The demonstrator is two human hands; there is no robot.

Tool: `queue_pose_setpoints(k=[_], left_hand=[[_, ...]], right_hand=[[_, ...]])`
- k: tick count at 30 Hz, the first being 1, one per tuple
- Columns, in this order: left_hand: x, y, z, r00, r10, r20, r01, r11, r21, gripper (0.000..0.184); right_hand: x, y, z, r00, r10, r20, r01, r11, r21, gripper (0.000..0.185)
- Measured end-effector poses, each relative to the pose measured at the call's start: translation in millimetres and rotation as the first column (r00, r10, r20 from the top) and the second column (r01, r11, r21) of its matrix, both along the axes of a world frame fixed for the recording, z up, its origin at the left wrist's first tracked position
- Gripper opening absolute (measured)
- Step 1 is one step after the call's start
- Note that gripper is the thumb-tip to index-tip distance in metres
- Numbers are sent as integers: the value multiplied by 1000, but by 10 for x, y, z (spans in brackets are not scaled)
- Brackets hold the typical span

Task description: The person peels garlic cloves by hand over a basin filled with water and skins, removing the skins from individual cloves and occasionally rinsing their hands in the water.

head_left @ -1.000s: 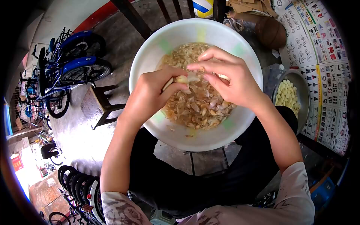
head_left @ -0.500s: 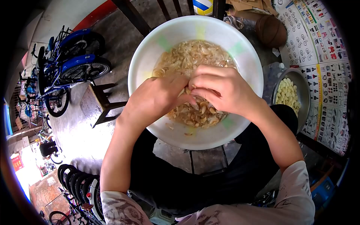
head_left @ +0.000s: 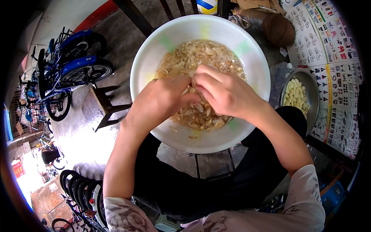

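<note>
Over the middle of a wide white basin, both hands meet, fingertips nearly together. L hand: back up, fingers bent inward, thumb a bit blurred. R hand: fingers curled & bunched, tips right by the L ones. A small pale pc shows btwn them, prob. garlic, mostly hidden; can't tell which grip has it, or whether either is fully closed on it.

Below, in the basin, lots of garlic skins & cloves in water, tan/brownish, spread across the btm, w/ a few stray bits on the near wall. Basin's in front of the person's knees, in dk trousers; what bears it isn't clear.

To the R, a metal bowl w/ a pile of peeled cloves, whitish; R knee covers part of its near edge. Clear plastic container just beside it, btwn bowl & basin. Printed sheets farther R, w/ small product pics. Brown ball past the container, cardboard behind that.

Far side: dk wooden chair, plus a blue/yellow/white ball partly cut off. L side: small wooden stool on the floor, blue bikes beyond, row of tyres lower L.
</note>
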State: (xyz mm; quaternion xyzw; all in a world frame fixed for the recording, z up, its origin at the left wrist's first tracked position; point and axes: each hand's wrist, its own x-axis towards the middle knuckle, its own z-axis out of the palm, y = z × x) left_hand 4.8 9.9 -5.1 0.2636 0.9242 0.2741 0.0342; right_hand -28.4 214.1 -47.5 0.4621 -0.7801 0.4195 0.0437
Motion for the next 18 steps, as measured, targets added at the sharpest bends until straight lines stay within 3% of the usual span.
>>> queue_pose_setpoints(k=[3, 5, 9, 11, 15, 17, 18], left_hand=[[-7, 40, 13, 998, 58, 17, -60, 990, 126, 28], [-1, 59, 27, 981, 151, 121, -172, 967, 186, 27], [-15, 34, 20, 985, 158, 67, -170, 955, 244, 27], [-2, 18, 28, 963, 246, 112, -268, 926, 265, 26], [-31, -12, 53, 968, 247, 51, -252, 941, 225, 25], [-30, -12, 33, 969, 234, 80, -246, 940, 235, 25], [-33, -17, 26, 969, 233, 78, -245, 940, 237, 25]], right_hand=[[-15, -31, 24, 996, -48, 69, 48, 999, -5, 13], [-18, -47, 51, 984, -68, 166, 83, 992, -90, 11], [-25, -40, 113, 955, -51, 291, 102, 981, -165, 8], [-4, -29, 164, 845, -70, 531, 183, 969, -163, 7], [-70, 16, 98, 826, -155, 541, 235, 969, -80, 5], [-140, 80, 9, 949, -220, 227, 235, 971, -40, 8], [-139, 78, 46, 949, -222, 224, 236, 971, -39, 8]])
